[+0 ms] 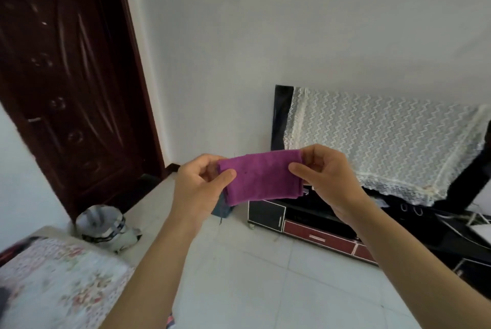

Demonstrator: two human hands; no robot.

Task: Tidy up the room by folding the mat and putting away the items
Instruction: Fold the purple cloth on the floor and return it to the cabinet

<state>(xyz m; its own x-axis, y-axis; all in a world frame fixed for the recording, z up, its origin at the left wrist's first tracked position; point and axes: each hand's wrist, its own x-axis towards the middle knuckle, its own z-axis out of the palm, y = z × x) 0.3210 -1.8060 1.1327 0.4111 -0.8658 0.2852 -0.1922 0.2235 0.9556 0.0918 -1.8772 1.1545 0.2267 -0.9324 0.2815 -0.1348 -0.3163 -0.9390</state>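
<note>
A small purple mat [261,177], folded into a thick rectangle, is held up in the air in front of me. My left hand [202,185] pinches its left edge between thumb and fingers. My right hand [325,177] pinches its right edge the same way. The cloth hangs flat between both hands, above the white tiled floor [252,275].
A low black and red TV cabinet [305,227] stands at the right, with a lace-covered television [372,142] on it. A dark wooden door [66,84] is at the left. A lined waste bin [101,225] sits by a floral-covered surface [58,281] at lower left.
</note>
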